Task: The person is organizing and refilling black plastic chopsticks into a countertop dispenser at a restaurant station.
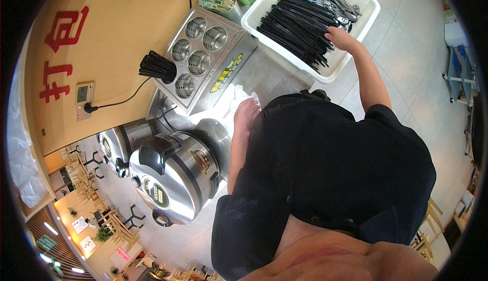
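Observation:
My right hand point(343, 40) reaches into a white plastic basket point(280, 58) and touches the ends of a heap of black chopsticks point(293, 25). Its fingers curl inward, but whether they grip any chopsticks is hidden. Beyond the chopsticks, metal spoons point(331, 0) lie piled in the same basket. Close to my body, my left hand point(247, 111) holds a crumpled white cloth point(239, 93) on the steel counter point(272, 71). Left of the basket stands a steel utensil holder point(217, 61) with several perforated round wells. One well holds an upright bundle of black chopsticks point(157, 66).
Two large steel rice cookers point(167, 193) point(126, 138) stand to the left. Paper-wrapped sticks point(217, 2) fill cups behind the holder. A black power cord point(122, 101) runs from a wall socket point(83, 111). Tiled floor point(400, 52) lies right of the counter.

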### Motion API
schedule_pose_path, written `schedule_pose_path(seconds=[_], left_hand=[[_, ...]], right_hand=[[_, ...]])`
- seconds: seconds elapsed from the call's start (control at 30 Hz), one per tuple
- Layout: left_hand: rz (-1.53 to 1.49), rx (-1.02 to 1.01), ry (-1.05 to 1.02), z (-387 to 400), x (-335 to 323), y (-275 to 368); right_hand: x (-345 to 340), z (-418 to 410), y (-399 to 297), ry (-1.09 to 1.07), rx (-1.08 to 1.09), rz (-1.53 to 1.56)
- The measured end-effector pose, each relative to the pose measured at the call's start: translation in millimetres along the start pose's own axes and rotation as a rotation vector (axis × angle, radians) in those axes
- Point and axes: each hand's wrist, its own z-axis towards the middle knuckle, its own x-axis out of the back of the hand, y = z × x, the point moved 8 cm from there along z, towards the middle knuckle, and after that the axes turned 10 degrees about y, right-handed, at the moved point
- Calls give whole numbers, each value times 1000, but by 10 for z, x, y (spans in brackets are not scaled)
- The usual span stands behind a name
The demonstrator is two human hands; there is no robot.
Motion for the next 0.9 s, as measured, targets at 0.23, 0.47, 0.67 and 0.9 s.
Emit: schedule_pose_path(seconds=[0.23,0.47,0.67,0.9], left_hand=[[-22,-6,17,-89,-131,126],[-104,-35,-32,26,-172,207],[-124,-101,-65,-46,-269,410],[-83,-333,-186,-246,-900,1115]], right_hand=[[360,-99,-195,47,-95,532],[134,-155,-299,-155,-162,480],[-46,-311,-1040,-265,35,960],[-902,-813,-2238,-621,112,1232]])
